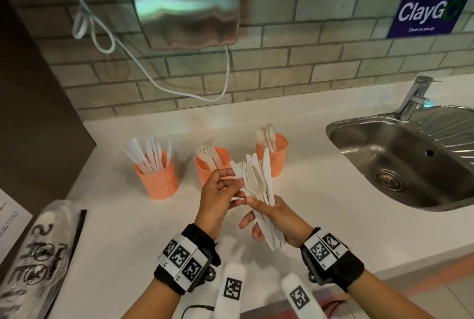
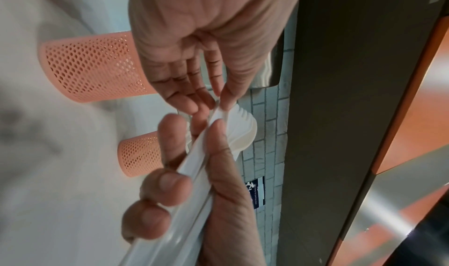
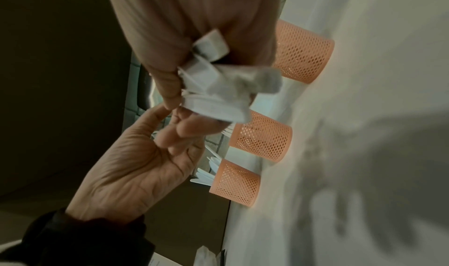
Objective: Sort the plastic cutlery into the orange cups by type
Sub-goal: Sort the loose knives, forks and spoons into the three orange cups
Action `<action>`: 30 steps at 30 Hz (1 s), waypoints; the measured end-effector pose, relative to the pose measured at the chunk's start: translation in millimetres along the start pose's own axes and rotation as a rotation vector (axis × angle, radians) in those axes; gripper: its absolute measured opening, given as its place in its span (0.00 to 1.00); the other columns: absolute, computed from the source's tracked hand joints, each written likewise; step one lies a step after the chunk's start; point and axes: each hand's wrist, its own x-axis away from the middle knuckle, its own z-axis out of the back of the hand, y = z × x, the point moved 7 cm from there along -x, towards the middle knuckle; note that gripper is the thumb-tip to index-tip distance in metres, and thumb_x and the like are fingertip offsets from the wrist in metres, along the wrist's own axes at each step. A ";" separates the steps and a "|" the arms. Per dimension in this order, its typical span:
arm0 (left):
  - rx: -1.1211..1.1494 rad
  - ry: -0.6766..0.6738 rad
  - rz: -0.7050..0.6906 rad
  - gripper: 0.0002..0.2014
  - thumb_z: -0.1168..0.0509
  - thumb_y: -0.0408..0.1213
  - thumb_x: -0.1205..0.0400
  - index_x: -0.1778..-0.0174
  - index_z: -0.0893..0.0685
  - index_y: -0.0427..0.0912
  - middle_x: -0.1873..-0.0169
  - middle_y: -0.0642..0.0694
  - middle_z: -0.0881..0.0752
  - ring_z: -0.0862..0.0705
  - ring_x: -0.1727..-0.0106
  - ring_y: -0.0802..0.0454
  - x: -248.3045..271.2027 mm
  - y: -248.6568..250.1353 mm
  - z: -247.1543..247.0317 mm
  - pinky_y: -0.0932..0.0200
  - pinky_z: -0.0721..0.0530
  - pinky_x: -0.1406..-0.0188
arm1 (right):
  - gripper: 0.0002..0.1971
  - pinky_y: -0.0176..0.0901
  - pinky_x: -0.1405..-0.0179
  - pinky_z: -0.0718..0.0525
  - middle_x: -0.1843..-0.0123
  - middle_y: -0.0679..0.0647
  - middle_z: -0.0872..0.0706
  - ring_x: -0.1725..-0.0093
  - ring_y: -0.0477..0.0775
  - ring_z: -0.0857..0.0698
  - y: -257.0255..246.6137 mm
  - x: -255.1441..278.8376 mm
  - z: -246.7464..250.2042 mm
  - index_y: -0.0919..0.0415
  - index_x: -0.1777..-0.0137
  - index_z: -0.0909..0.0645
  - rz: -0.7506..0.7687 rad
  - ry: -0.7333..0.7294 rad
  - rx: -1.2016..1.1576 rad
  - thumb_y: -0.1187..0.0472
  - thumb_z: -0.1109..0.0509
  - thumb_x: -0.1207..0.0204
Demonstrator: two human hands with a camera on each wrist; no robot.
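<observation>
My right hand grips a mixed bunch of cutlery by the handles, so the tops fan out and I can see each kind. My left hand pinches one piece at the bunch's nine o'clock side to pull it free. Three orange cups stand on the surface up at twelve o'clock: knives, forks, spoons. They stay close, so I reach easily.

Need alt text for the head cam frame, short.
Right hand grips a mixed bundle of white plastic cutlery while the left hand pinches one piece from it, above a white counter with three orange cups holding knives, forks and spoons.
</observation>
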 end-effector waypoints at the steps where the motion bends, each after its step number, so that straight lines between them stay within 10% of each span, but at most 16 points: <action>1: 0.003 0.016 -0.015 0.10 0.34 0.29 0.21 0.45 0.22 0.38 0.61 0.41 0.17 0.18 0.69 0.55 0.1 0.2 1.1 0.63 0.16 0.67 | 0.10 0.37 0.79 0.18 0.65 0.57 0.10 0.80 0.50 0.17 1.5 0.2 0.7 0.56 0.48 0.20 -0.007 0.004 0.008 0.52 0.38 0.21; 8: 0.066 0.185 -0.110 0.00 0.41 0.32 0.16 0.52 0.26 0.40 0.58 0.41 0.15 0.15 0.60 0.50 -1.8 8.6 16.6 0.61 0.16 0.64 | 0.11 0.39 0.77 0.16 0.66 0.59 0.10 0.78 0.52 0.16 10.4 1.7 6.7 0.61 0.48 0.20 -0.038 0.054 -0.081 0.53 0.38 0.20; 14: 0.090 0.256 -0.094 0.08 0.45 0.36 0.14 0.58 0.26 0.49 0.81 0.51 0.31 0.34 0.85 0.61 -7.9 23.5 34.1 0.70 0.33 0.87 | 0.09 0.34 0.83 0.26 0.78 0.52 0.19 0.85 0.47 0.28 11.2 6.3 10.8 0.58 0.50 0.20 -0.025 0.044 0.007 0.54 0.37 0.21; 21: -0.248 -0.103 -0.109 0.04 0.34 0.34 0.21 0.55 0.13 0.44 0.87 0.59 0.28 0.37 0.85 0.62 2.3 34.7 6.7 0.71 0.40 0.85 | 0.05 0.29 0.85 0.36 0.82 0.44 0.32 0.85 0.42 0.37 17.6 11.8 2.2 0.54 0.50 0.18 -0.078 -0.110 0.059 0.59 0.34 0.22; 30: -0.350 -0.158 -0.102 0.04 0.33 0.29 0.22 0.57 0.15 0.31 0.83 0.62 0.19 0.24 0.82 0.70 3.5 37.0 0.2 0.81 0.32 0.82 | 0.09 0.28 0.84 0.33 0.81 0.43 0.32 0.83 0.41 0.35 19.5 19.9 0.2 0.49 0.46 0.18 -0.144 -0.178 0.100 0.56 0.34 0.25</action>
